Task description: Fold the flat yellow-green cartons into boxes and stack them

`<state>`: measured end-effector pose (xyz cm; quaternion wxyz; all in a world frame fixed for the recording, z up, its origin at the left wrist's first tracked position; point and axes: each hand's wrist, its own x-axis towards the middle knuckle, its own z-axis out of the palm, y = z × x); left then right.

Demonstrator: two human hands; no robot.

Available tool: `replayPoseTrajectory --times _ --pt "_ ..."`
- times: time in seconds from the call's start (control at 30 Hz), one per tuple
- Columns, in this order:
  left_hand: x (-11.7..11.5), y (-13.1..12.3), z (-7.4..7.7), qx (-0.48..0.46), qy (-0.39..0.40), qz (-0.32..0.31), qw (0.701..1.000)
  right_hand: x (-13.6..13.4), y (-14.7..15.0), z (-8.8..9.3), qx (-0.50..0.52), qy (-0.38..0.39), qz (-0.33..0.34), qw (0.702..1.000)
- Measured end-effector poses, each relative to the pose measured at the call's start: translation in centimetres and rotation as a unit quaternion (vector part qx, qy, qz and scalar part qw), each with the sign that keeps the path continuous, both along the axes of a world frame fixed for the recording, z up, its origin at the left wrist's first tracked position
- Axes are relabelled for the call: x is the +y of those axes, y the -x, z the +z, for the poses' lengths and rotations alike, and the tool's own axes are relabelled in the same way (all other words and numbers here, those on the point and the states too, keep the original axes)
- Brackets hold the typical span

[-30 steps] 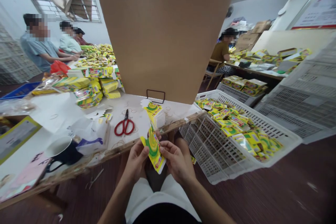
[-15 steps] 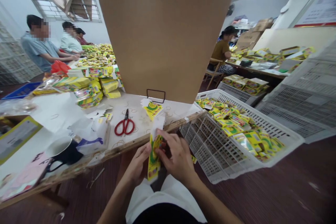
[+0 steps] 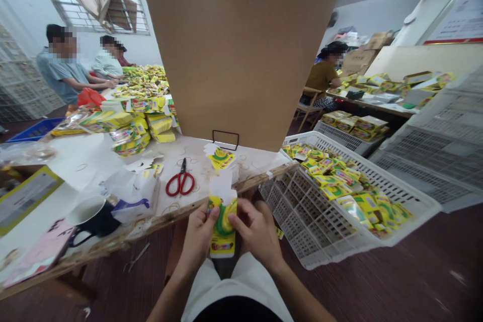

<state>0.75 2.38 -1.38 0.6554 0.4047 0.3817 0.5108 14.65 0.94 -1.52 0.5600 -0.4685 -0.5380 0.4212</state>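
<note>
Over my lap I hold a small yellow and green cardboard box [image 3: 222, 234], its white top flap sticking up. My left hand [image 3: 199, 234] pinches the box's left edge, thumb on the printed front. On the other side my right hand [image 3: 258, 231] grips the right edge, its thumb also on the front. The fingers behind the box are hidden. Just beyond the box, a stack of flat yellow printed cartons [image 3: 222, 159] lies at the table's edge. To their left are scissors [image 3: 181, 181] with red handles.
A white plastic crate [image 3: 302, 241] full of yellow boxes stands on the right. A large cardboard sheet [image 3: 245, 60] rises behind the table [image 3: 188, 146]. A dark mug [image 3: 92, 216] and tissue pack [image 3: 130, 196] sit on the left. Several people sit farther back.
The box has turned from its narrow side to show its broad front to me. Both hands have shifted to its two side edges.
</note>
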Motion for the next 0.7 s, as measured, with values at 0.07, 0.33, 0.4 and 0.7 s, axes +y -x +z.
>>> replayPoseTrajectory --times 0.07,0.33,0.4,0.7 --pt "0.1 0.0 -0.2 0.063 -0.05 0.015 0.997 -0.2 0.1 -0.2 -0.029 0.018 0.013 0.999" --pt "-0.2 0.5 0.4 0.09 -0.098 -0.029 0.991 0.4 -1.1 0.0 0.054 -0.012 0.018 0.998" --pt "-0.2 0.9 0.4 0.068 -0.088 -0.071 0.991 0.5 -1.7 -0.1 0.054 -0.013 0.061 0.997" --pt "0.1 1.9 0.4 0.036 -0.068 -0.146 0.986 -0.1 -2.5 0.4 0.026 -0.01 0.1 0.995"
